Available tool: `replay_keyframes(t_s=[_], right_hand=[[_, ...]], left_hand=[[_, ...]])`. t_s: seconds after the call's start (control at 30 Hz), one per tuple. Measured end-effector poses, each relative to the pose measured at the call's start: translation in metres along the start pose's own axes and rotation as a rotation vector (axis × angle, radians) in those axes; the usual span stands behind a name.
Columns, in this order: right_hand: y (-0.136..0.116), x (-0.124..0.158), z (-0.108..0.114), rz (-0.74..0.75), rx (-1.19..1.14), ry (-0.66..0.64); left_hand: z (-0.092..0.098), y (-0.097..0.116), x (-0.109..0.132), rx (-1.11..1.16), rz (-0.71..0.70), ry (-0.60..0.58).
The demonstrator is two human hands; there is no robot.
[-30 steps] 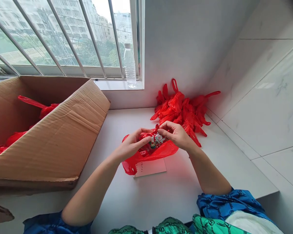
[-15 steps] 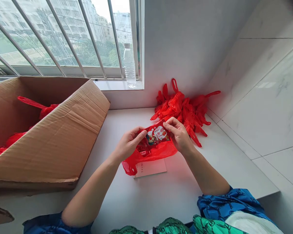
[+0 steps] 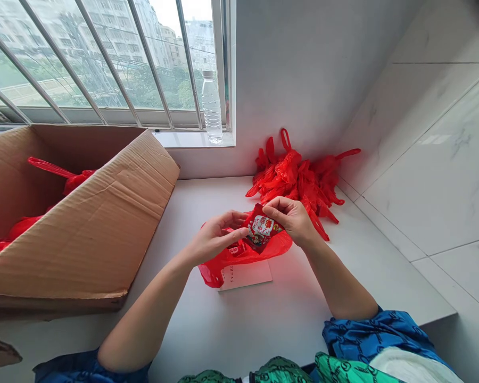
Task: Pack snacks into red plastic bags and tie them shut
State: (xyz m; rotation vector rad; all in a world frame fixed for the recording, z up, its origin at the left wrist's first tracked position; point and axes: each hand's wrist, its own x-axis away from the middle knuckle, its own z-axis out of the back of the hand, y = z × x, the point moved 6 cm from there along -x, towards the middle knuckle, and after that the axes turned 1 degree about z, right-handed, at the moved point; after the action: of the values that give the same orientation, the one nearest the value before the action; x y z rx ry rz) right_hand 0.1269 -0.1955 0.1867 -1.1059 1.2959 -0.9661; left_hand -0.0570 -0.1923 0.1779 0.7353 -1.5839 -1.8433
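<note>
A small red printed packet (image 3: 262,226) hangs tilted over a red plastic bag (image 3: 219,264). My right hand (image 3: 291,219) pinches its upper right corner between thumb and fingers. At the packet's left edge, my left hand (image 3: 219,234) has its thumb and fingers apart, the fingertips close to or just touching the edge. Inside the spread bag another small red packet (image 3: 236,248) shows in part. Beneath the bag lies a pale card (image 3: 249,274) with small printed marks, half covered.
A cardboard box (image 3: 104,213) on the left holds several red bags (image 3: 26,227). Tied red bags (image 3: 287,173) lie heaped at the wall corner on the white tabletop (image 3: 279,319). A clear water bottle (image 3: 212,109) stands on the sill by the barred window.
The packet, earlier stretched level between both hands, has turned and tilted. My left fingers have loosened and spread, while my right hand keeps its corner.
</note>
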Motion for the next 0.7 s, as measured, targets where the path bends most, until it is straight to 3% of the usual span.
replay_keyframes(t_s=[0.1, 0.2, 0.3, 0.37, 0.5, 0.7], right_hand=[[0.004, 0.001, -0.006, -0.029, 0.010, -0.074], [0.006, 0.000, -0.007, 0.003, -0.023, -0.048], [0.002, 0.000, -0.007, 0.064, -0.071, 0.000], [0.000, 0.002, -0.013, 0.062, -0.034, -0.043], [0.000, 0.007, -0.028, 0.019, 0.068, -0.167], [0.000, 0.005, -0.022, -0.007, 0.023, -0.154]], left_hand=[[-0.007, 0.000, 0.000, -0.092, -0.015, -0.034], [-0.008, 0.000, -0.001, -0.072, -0.019, -0.039], [0.003, 0.003, -0.002, 0.100, -0.046, 0.118], [0.010, 0.006, -0.001, 0.183, -0.069, 0.227], [0.007, 0.006, -0.003, 0.250, -0.084, 0.248], [0.018, 0.007, 0.002, 0.219, -0.070, 0.366]])
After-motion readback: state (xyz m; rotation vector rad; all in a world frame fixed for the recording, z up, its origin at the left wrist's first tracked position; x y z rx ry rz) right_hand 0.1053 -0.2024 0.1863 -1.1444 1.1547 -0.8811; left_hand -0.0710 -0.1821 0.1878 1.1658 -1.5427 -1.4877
